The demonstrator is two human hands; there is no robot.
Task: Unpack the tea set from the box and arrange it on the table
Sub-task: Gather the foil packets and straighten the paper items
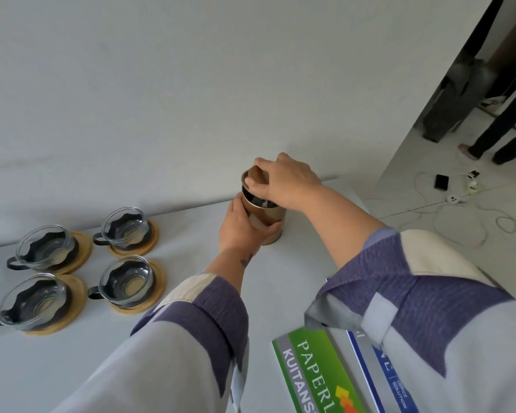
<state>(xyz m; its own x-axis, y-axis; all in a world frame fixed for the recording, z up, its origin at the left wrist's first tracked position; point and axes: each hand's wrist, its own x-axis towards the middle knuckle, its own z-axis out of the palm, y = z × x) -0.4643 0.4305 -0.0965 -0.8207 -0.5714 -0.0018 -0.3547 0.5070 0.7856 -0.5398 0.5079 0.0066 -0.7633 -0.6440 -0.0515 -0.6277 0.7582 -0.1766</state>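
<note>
Near the far edge of the white table (pixel 191 293), a bronze canister (pixel 265 217) stands upright. From the head view, the left hand (pixel 240 226) wraps its fingers around the canister's side, while the right hand (pixel 283 178) pinches the lid (pixel 255 175), tilted just above the open mouth. Well left of the left hand, four glass cups (pixel 125 226) sit on wooden coasters (pixel 148 244).
</note>
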